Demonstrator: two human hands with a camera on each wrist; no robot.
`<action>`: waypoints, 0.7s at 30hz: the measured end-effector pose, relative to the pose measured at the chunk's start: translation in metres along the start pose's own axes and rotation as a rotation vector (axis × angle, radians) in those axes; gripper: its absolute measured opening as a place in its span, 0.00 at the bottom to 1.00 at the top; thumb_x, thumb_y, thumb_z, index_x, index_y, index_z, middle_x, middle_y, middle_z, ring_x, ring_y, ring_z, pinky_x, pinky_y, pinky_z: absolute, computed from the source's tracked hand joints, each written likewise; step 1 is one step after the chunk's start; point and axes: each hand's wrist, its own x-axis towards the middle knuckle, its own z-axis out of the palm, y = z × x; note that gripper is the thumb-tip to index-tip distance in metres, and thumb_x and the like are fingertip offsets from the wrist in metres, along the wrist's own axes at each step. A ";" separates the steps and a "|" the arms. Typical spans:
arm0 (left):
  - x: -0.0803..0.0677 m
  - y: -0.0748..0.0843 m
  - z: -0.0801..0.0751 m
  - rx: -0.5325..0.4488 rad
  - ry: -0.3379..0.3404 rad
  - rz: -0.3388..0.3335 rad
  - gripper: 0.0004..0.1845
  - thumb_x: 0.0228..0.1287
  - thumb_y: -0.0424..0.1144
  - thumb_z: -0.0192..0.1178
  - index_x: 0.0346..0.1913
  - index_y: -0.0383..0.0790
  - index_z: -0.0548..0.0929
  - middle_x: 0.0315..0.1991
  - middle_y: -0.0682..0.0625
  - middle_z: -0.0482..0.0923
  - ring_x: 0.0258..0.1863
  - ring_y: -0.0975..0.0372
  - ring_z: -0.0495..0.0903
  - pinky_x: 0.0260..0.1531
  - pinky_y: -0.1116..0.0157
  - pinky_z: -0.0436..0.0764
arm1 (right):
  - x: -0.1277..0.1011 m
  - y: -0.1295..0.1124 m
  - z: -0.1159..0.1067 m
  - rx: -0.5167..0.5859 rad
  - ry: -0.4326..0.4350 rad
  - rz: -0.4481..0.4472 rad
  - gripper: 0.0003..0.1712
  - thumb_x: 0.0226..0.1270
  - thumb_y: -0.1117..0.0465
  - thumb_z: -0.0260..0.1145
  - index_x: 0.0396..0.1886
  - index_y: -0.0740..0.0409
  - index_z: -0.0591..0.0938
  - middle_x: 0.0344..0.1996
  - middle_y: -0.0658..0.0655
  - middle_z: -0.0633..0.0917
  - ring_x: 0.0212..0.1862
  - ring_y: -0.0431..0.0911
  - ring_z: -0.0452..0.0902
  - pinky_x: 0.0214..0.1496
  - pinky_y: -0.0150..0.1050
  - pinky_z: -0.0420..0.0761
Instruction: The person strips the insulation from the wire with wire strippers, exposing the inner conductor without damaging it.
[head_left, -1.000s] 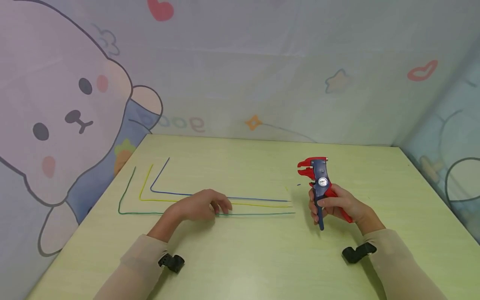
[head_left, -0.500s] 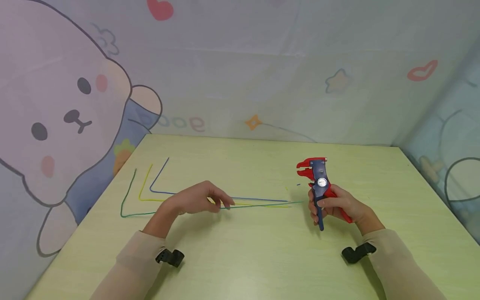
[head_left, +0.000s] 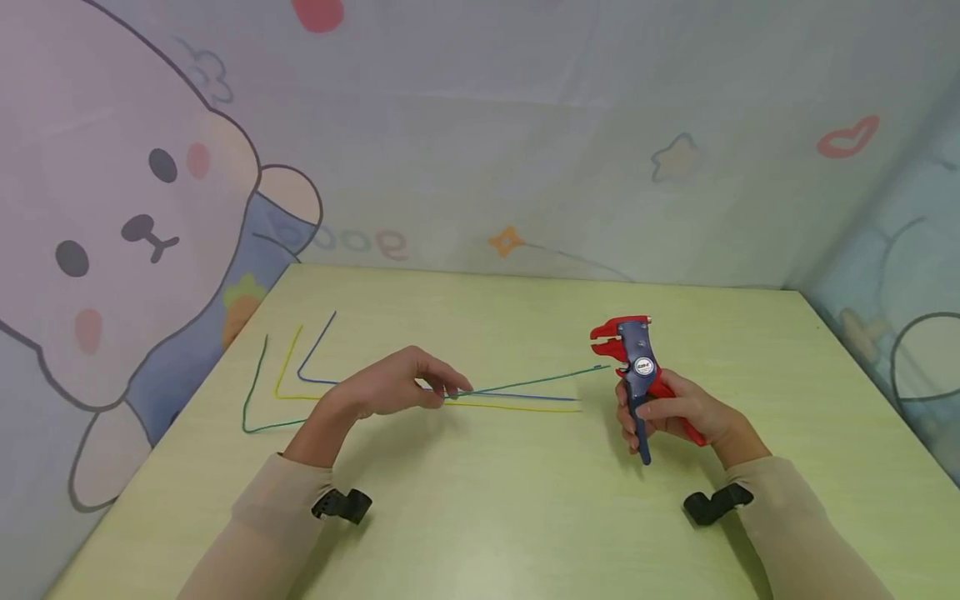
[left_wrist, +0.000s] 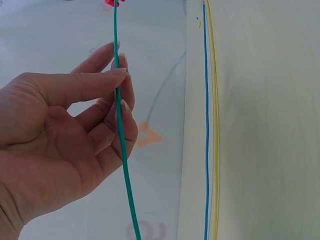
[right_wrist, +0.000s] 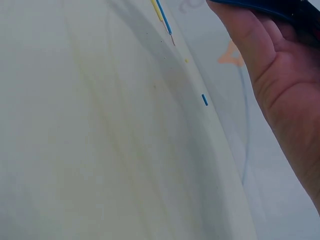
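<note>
My left hand (head_left: 397, 383) pinches a green wire (left_wrist: 129, 185) between thumb and fingertips. The wire's right end is raised, pointing at the jaws of a red and blue wire stripper (head_left: 636, 337); its bent left part lies on the table. My right hand (head_left: 693, 412) grips the stripper by its handles, jaws apart and facing left. In the right wrist view only part of the tool's dark blue handle (right_wrist: 270, 4) shows above the palm. A blue wire (head_left: 525, 397) and a yellow wire (head_left: 517, 407) lie behind and below the left hand, both bent at the left.
On the pale table (head_left: 510, 517), a short blue piece of insulation (right_wrist: 204, 99) and a tiny yellow piece (right_wrist: 186, 60) lie near the wires' right ends. The blue wire's end shows bare copper (right_wrist: 173, 40). A printed cloth (head_left: 540, 167) hangs behind the table.
My left hand has taken up the green wire from the table, lifting its right end up and toward the stripper jaws. My right hand with the stripper has hardly moved.
</note>
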 end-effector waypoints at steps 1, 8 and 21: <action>0.000 0.000 0.000 -0.010 0.005 0.000 0.18 0.58 0.26 0.56 0.48 0.48 0.82 0.40 0.56 0.80 0.42 0.55 0.76 0.42 0.59 0.74 | 0.000 -0.001 0.001 0.001 -0.002 0.003 0.14 0.62 0.74 0.43 0.47 0.77 0.58 0.33 0.73 0.72 0.35 0.61 0.74 0.40 0.67 0.69; 0.000 0.003 -0.001 -0.034 0.035 0.016 0.18 0.58 0.23 0.55 0.50 0.40 0.80 0.44 0.49 0.79 0.41 0.52 0.76 0.42 0.59 0.74 | 0.001 -0.003 0.004 -0.021 -0.005 0.008 0.14 0.62 0.74 0.44 0.46 0.77 0.57 0.32 0.74 0.71 0.34 0.62 0.74 0.38 0.67 0.69; -0.004 0.015 0.001 -0.014 0.081 -0.056 0.18 0.58 0.22 0.53 0.47 0.43 0.82 0.45 0.52 0.79 0.44 0.51 0.74 0.43 0.59 0.73 | 0.002 -0.003 0.005 -0.031 -0.011 0.009 0.14 0.61 0.74 0.45 0.45 0.78 0.57 0.32 0.75 0.71 0.34 0.61 0.75 0.38 0.66 0.70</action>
